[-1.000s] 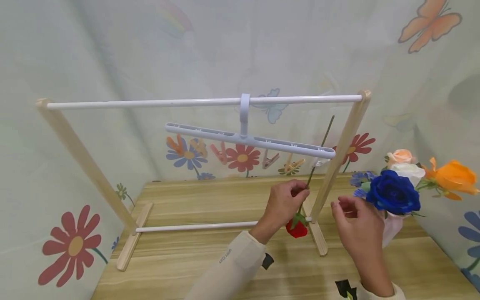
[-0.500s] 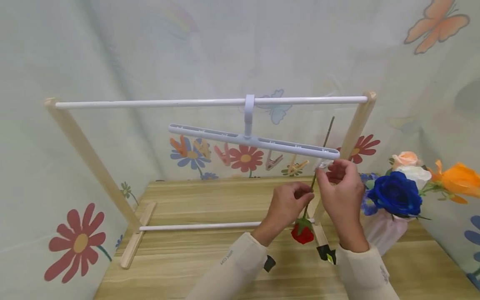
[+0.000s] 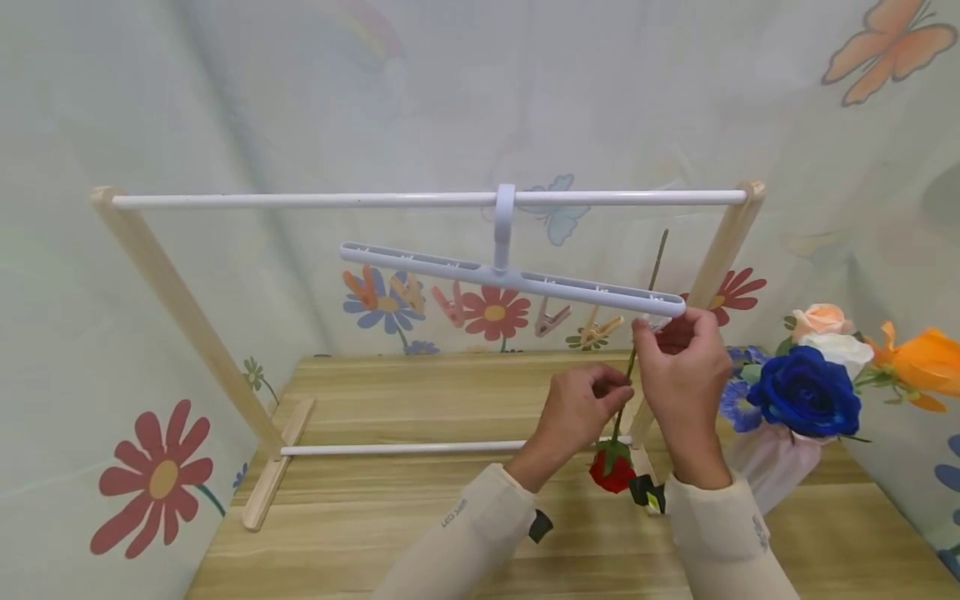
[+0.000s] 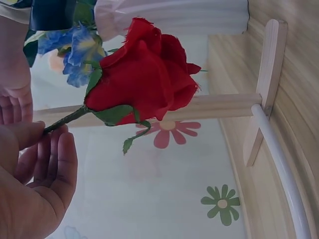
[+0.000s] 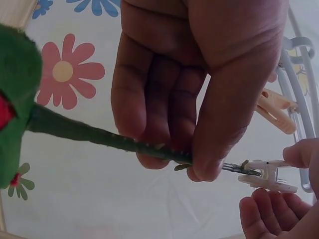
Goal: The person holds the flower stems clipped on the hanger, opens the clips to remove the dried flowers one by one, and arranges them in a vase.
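Note:
My left hand [image 3: 583, 412] pinches the green stem of an upside-down artificial red rose [image 3: 613, 468]; its bloom [image 4: 144, 74] fills the left wrist view. Above it, my right hand [image 3: 684, 375] holds a white clothespin [image 5: 269, 175] between thumb and fingers, under the right end of a pale blue clip hanger [image 3: 600, 293]. In the right wrist view the stem [image 5: 99, 135] runs past the left hand [image 5: 209, 84] to the clothespin's jaws. The upper stem [image 3: 658, 258] rises behind the hanger. Whether the clothespin grips the stem, I cannot tell.
The hanger hooks over the white bar [image 3: 315, 201] of a wooden rack, tilting down to the right. Several other clothespins, one of them orange [image 3: 362, 287], hang along it. At right stands a pale vase [image 3: 772, 462] with a blue rose [image 3: 806, 392] and other artificial flowers.
My right hand has moved up and left from beside the vase to the white clothespin and taken hold of it. The left hand keeps its pinch on the stem, shifting slightly right.

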### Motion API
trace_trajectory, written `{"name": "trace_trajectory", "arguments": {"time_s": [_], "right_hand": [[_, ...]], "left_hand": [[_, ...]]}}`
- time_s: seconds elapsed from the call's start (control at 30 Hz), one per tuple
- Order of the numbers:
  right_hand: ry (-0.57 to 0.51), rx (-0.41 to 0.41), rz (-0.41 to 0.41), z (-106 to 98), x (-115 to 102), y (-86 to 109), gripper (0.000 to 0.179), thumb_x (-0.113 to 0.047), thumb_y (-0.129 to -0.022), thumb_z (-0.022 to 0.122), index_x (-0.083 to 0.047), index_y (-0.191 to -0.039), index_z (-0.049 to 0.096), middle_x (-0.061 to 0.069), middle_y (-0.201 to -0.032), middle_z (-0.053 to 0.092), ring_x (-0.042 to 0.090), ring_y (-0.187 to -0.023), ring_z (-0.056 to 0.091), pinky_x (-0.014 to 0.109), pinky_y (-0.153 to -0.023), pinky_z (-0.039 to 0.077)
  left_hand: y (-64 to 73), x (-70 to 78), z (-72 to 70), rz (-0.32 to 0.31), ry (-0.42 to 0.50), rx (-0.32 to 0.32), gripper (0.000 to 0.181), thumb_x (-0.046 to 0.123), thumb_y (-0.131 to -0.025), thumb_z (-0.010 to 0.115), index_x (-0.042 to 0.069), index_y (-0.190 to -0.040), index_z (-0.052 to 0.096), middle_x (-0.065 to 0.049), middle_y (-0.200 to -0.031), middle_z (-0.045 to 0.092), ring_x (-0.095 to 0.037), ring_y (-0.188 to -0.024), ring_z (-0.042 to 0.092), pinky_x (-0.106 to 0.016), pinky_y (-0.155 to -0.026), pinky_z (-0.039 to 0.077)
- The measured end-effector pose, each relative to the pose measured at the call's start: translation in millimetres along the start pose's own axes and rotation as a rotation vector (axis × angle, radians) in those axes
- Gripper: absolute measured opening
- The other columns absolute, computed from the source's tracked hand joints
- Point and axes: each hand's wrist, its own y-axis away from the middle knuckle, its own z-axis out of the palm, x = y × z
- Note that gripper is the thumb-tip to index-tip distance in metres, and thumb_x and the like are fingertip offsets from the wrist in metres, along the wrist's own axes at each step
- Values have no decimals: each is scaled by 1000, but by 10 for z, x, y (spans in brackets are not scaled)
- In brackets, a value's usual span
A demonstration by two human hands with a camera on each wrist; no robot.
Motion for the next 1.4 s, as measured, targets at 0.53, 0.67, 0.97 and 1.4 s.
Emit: {"name": "trace_trajectory", "arguments": {"time_s": [0.53, 0.67, 0.97, 1.4], "right_hand": [[-1, 62, -67, 26, -15, -19, 37, -24, -90, 78, 3, -112, 66, 14, -92, 75, -19, -72, 55, 1, -69, 45], [-22, 82, -74, 20, -35, -29, 35, -24, -90, 77, 3, -109, 67, 15, -90, 74, -20, -71, 55, 2, -69, 46], [-11, 43, -64, -1, -40, -42, 41, -26, -91, 77, 3, -118, 64, 14, -99, 75, -18, -74, 56, 2, -69, 45], [0, 4, -67, 16, 6, -47, 45, -22, -91, 77, 4, -124, 60, 18, -109, 70, 25, -87, 71, 0, -70, 44]], "left_hand": [[38, 3, -34, 27, -4, 8, 12, 20, -95, 73, 11, -102, 76, 1, -83, 74, 3, -69, 59, -13, -62, 51], [39, -24, -42, 29, -13, 7, 14, 20, -96, 71, 10, -103, 77, 3, -80, 72, 1, -67, 57, -13, -60, 50], [79, -75, -67, 0, -49, -17, 13, 20, -96, 70, 11, -102, 78, 5, -77, 70, 1, -64, 55, -15, -58, 49], [264, -136, -297, 43, -242, -59, 13, 20, -97, 68, 13, -103, 78, 4, -87, 73, 0, -70, 58, -11, -65, 50]]}}
